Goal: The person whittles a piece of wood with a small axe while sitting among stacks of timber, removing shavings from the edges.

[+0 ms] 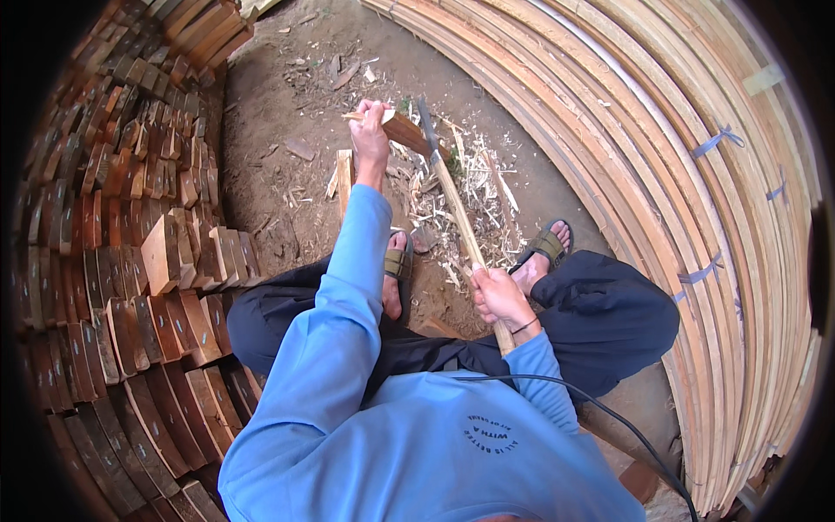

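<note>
My right hand (503,297) is wrapped round the long wooden handle (457,207) of a machete-like chopping knife. Its narrow dark blade (425,123) points away from me and meets the right end of a short wooden block (407,133). Whether the edge has bitten into the wood, I cannot tell. With my left arm stretched forward, my left hand (371,135) grips the block's left end, the fingers closed over it. A pale pointed sliver sticks out left of that hand. Below the wrist a light wood piece (345,178) stands or lies on the ground.
Pale wood chips and splinters (487,196) litter the dirt ground (270,148) between and beyond my sandalled feet (541,252). Stacked cut wood blocks (130,261) rise along the left. Long boards tied with strips (644,130) line the right. A black cable (609,409) runs beside my right side.
</note>
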Demonstrator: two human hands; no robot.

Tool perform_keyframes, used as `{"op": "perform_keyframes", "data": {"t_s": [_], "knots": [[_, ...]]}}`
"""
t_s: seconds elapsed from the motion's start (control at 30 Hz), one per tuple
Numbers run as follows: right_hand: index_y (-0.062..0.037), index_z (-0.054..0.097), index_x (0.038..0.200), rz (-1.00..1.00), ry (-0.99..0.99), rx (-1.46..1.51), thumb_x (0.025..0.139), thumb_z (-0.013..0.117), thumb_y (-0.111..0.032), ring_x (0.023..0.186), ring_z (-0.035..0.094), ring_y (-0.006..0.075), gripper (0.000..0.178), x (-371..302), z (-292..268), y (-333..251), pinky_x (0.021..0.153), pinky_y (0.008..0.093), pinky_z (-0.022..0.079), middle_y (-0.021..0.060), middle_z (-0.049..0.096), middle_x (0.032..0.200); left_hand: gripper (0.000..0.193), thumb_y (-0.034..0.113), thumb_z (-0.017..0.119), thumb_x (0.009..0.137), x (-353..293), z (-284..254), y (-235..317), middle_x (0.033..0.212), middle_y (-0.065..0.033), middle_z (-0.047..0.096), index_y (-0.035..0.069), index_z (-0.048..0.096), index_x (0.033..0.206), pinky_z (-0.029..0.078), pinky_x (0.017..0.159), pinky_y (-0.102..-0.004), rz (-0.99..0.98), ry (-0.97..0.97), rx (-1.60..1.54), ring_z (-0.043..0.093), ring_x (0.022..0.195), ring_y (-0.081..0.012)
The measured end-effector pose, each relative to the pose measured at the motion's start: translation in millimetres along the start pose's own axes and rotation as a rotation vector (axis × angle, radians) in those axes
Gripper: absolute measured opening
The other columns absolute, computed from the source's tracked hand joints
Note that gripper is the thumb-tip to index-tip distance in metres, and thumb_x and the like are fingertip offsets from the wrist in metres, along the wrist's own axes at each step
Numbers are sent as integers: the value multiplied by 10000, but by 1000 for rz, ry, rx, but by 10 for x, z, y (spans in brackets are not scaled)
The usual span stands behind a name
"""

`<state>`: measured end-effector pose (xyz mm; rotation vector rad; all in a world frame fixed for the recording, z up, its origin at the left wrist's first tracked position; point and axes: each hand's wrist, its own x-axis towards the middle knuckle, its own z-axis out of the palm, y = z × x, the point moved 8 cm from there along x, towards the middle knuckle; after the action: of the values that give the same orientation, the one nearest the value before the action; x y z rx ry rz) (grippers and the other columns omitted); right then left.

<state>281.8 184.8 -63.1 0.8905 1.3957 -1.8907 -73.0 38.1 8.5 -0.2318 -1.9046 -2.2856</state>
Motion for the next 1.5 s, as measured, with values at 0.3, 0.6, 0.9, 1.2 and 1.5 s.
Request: {"op": "perform_keyframes", "data": {"t_s": [0.3, 0.6, 0.9, 1.2, 1.5], "knots": [[-31, 507, 797, -457, 208, -89, 1060, 440, -330, 443, 502, 225, 404, -467, -28, -701, 405, 360, 398, 74, 496, 554, 185, 116, 553, 949, -15, -168, -56, 826, -16, 630, 64, 598, 778, 407, 783, -265, 21, 16, -107, 541, 805, -101], [-16, 534, 875, -5, -219, 194, 1044, 449, -367, 476, 452, 243, 399, 77, 104, 48, 442, 388, 364, 100, 487, 609, 190, 114, 549, 957, -10, -149, -87, 835, -32, 643, 71, 587, 776, 417, 793, -266, -5, 25, -73, 557, 806, -109], [-56, 484, 745, -378, 215, -38, 1061, 433, -414, 402, 443, 135, 480, -323, -115, -587, 361, 308, 355, 16, 447, 520, 177, 113, 552, 945, -1, -239, -87, 832, -45, 639, 60, 587, 780, 432, 787, -273, 26, 37, -117, 571, 812, -123], [23, 583, 733, -206, 263, -604, 1040, 433, -410, 444, 585, 305, 552, -35, -9, -323, 455, 433, 468, 185, 579, 578, 227, 119, 550, 956, 78, -147, -17, 808, -15, 599, 45, 593, 746, 414, 749, -272, 56, 41, -112, 536, 779, -111], [-35, 518, 804, -394, 136, -60, 1056, 424, -428, 410, 448, 211, 476, -400, 106, -666, 391, 357, 361, 73, 465, 546, 186, 103, 523, 959, 7, -247, -65, 847, -57, 649, 49, 587, 793, 443, 772, -270, 19, 39, -82, 575, 796, -120]]}}
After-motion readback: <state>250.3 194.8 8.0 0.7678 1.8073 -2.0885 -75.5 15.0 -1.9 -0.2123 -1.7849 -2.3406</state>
